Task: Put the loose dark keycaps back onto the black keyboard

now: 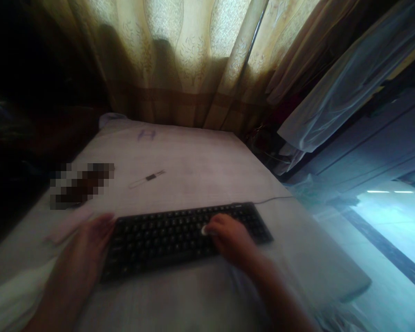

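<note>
A black computer keyboard [166, 237] lies flat, slightly slanted, on a pale cloth-covered surface. My left hand [93, 237] is at its left edge, the fingers closed against that side; blur hides the exact grip. My right hand [228, 235] is over the right part of the keys, fingers pinched together on a small white wad [204, 230] that touches or nearly touches the keys. The wad's material is too blurred to make out. Beside my left hand lies a pale pink flat piece [69, 225].
A thin looped item with a dark middle [151, 177] lies beyond the keyboard. Farther left is a pixelated dark object [83, 184]. The keyboard's cable [275, 199] runs right toward the surface's edge. Patterned curtains [190, 60] hang behind; pale cloth [318, 115] hangs at right.
</note>
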